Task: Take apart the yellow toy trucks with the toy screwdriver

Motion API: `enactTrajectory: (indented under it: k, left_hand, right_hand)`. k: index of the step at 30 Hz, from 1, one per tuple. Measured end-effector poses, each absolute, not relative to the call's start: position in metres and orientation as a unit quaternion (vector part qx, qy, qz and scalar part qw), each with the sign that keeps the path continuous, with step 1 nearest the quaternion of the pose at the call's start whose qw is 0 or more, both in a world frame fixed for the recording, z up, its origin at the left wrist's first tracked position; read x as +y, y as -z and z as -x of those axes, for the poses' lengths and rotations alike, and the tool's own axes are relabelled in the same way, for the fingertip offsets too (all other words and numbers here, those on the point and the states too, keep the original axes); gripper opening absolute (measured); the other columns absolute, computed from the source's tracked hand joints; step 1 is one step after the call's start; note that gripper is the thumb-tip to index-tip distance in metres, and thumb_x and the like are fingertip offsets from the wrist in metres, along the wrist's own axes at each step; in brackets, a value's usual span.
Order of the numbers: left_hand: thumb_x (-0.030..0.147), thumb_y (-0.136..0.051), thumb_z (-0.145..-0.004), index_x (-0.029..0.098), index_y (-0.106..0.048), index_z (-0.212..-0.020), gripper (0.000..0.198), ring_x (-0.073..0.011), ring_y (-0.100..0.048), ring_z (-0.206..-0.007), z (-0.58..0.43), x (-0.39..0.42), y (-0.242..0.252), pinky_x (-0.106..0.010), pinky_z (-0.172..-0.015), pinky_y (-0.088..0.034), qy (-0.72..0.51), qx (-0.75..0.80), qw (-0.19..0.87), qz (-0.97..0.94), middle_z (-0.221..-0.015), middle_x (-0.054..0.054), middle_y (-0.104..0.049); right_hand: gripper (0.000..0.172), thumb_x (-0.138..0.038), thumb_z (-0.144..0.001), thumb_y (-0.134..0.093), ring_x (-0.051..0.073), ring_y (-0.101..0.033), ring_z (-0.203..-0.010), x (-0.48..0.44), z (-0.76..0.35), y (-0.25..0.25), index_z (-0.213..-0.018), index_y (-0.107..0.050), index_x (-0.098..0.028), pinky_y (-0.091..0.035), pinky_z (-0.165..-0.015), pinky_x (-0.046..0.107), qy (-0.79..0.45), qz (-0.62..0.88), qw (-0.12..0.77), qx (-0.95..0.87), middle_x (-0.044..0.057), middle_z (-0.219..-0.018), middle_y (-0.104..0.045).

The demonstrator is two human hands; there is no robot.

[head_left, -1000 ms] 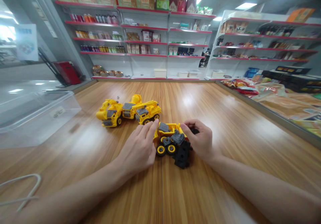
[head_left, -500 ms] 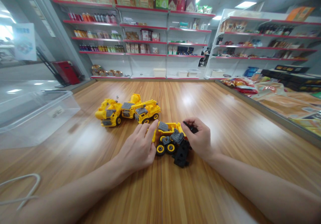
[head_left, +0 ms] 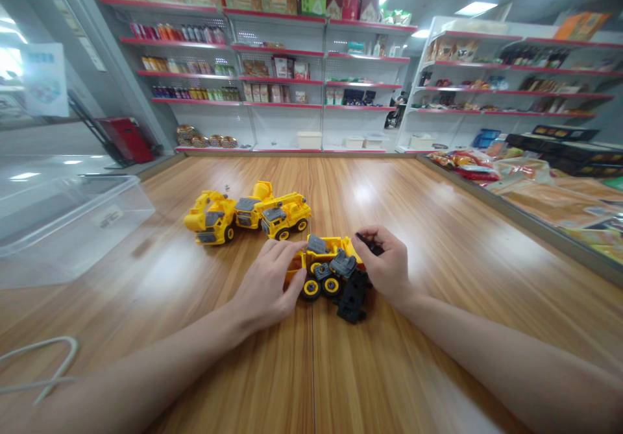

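Observation:
My left hand [head_left: 270, 281] is curved round a yellow toy part [head_left: 296, 264], thumb and fingers apart; no firm grip shows. Between my hands lie loose toy truck pieces: a yellow truck body [head_left: 335, 246] with a grey windshield, black wheels [head_left: 331, 285] with yellow hubs, a grey part [head_left: 343, 263] and a black chassis piece [head_left: 351, 299]. My right hand [head_left: 387, 262] is closed on a small black toy part [head_left: 370, 244] at the right side of the pile. Its fingers hide some of that part.
Beyond my left hand stand three yellow toy trucks: an excavator [head_left: 211, 218], a mixer [head_left: 253, 207] and a crane truck [head_left: 287, 215]. A clear plastic bin [head_left: 73, 233] is at left, a white cable [head_left: 63, 356] nearer. Packaged goods [head_left: 545, 187] lie beyond the right edge.
My left forefinger has lowered and my left hand has drawn slightly left, showing more of the yellow part. My right hand keeps the black part, nearly still.

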State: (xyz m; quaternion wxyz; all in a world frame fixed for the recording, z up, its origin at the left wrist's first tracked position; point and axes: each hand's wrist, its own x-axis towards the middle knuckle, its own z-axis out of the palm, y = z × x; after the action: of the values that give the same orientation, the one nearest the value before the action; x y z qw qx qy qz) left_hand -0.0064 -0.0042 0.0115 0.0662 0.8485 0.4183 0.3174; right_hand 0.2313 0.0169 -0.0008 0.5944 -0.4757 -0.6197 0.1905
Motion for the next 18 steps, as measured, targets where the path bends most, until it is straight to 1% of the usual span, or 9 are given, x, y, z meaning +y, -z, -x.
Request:
enactTrajectory:
  k: [3, 7, 12, 18]
  left_hand:
    - [0.02, -0.05, -0.09, 0.015, -0.055, -0.123, 0.033, -0.0254, -0.052, -0.109, 0.0078, -0.0022, -0.0102, -0.043, -0.098, -0.044, -0.339, 0.407, 0.073, -0.845, -0.117, -0.011, -0.062]
    - [0.016, -0.049, -0.091, 0.016, -0.056, -0.119, 0.03, -0.0243, -0.054, -0.109, 0.0092, 0.0013, -0.008, -0.042, -0.097, -0.045, -0.359, 0.398, 0.084, -0.84, -0.115, -0.01, -0.063]
    - [0.015, -0.05, -0.089, 0.017, -0.058, -0.115, 0.027, -0.0239, -0.056, -0.106, 0.0087, 0.0031, -0.0058, -0.041, -0.095, -0.047, -0.373, 0.405, 0.088, -0.83, -0.11, -0.009, -0.065]
    - [0.016, -0.052, -0.088, 0.02, -0.06, -0.113, 0.027, -0.0237, -0.057, -0.104, 0.0086, 0.0037, -0.0054, -0.041, -0.093, -0.049, -0.38, 0.416, 0.106, -0.819, -0.107, -0.008, -0.065]
  right_hand:
    - [0.017, -0.032, -0.082, -0.067, 0.015, -0.064, -0.068, 0.0204, -0.2328, 0.001, -0.089, -0.069, -0.017, -0.05, -0.063, 0.026, -0.199, 0.493, 0.605, -0.592, 0.003, -0.077, -0.07]
    - [0.019, -0.033, -0.081, -0.067, 0.017, -0.066, -0.071, 0.0248, -0.2343, 0.0031, -0.087, -0.072, -0.016, -0.051, -0.064, 0.027, -0.216, 0.512, 0.609, -0.566, 0.005, -0.08, -0.073]
    - [0.016, -0.03, -0.079, -0.066, 0.016, -0.066, -0.068, 0.0253, -0.2341, 0.0041, -0.086, -0.074, -0.017, -0.05, -0.061, 0.026, -0.223, 0.519, 0.604, -0.563, 0.003, -0.077, -0.073]
    - [0.015, -0.029, -0.079, -0.065, 0.017, -0.066, -0.069, 0.0237, -0.2341, 0.003, -0.084, -0.073, -0.017, -0.051, -0.063, 0.026, -0.231, 0.512, 0.6, -0.57, 0.003, -0.077, -0.073]
